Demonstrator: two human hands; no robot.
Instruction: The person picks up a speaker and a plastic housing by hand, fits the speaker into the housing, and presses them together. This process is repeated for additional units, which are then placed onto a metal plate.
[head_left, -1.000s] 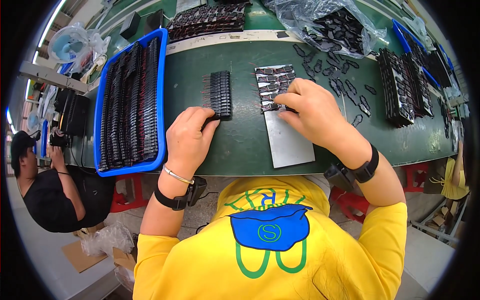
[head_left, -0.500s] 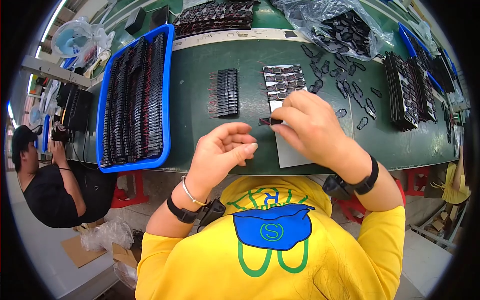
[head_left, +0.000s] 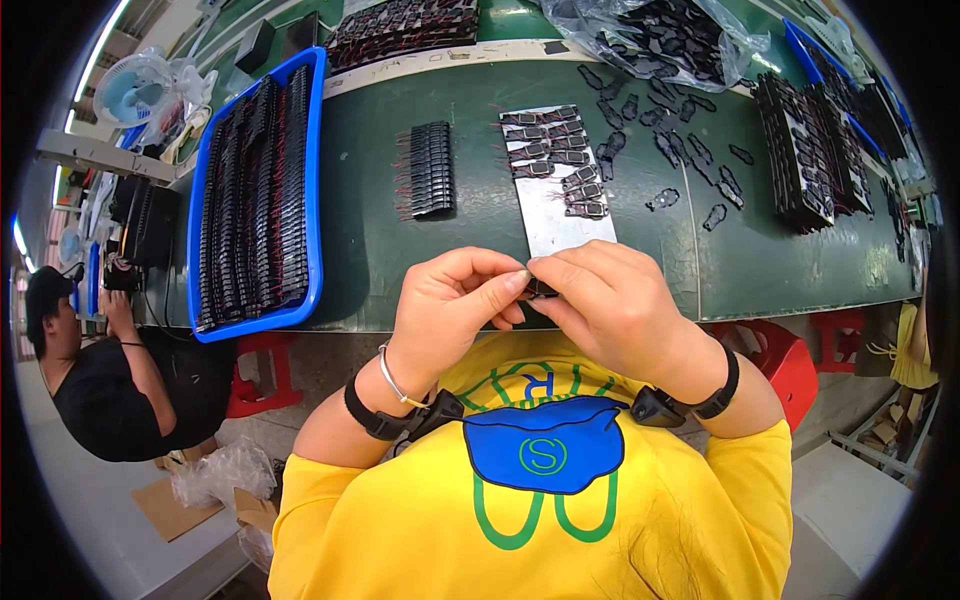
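Observation:
Near the table's front edge, my left hand (head_left: 455,300) and my right hand (head_left: 615,300) meet with fingertips closed round a small black part (head_left: 541,288). Fingers cover most of it, so its shape is mostly hidden. Just beyond them lies a white board (head_left: 560,232), its upper part bearing rows of small black modules (head_left: 545,146) with thin red wires. To the left of the board, a tight stack of black wired parts (head_left: 433,168) rests on the green table (head_left: 370,230).
A blue tray (head_left: 316,190) packed with wired black parts stands at the left. Loose black pieces (head_left: 700,150) lie scattered right of the board, below a clear plastic bag (head_left: 600,45). Stacked loaded boards (head_left: 795,165) stand at far right. A co-worker (head_left: 110,390) sits at far left.
My right hand has drawn back toward me from the board with the black part. My left hand has moved right to meet it, its fingers now closed on the part.

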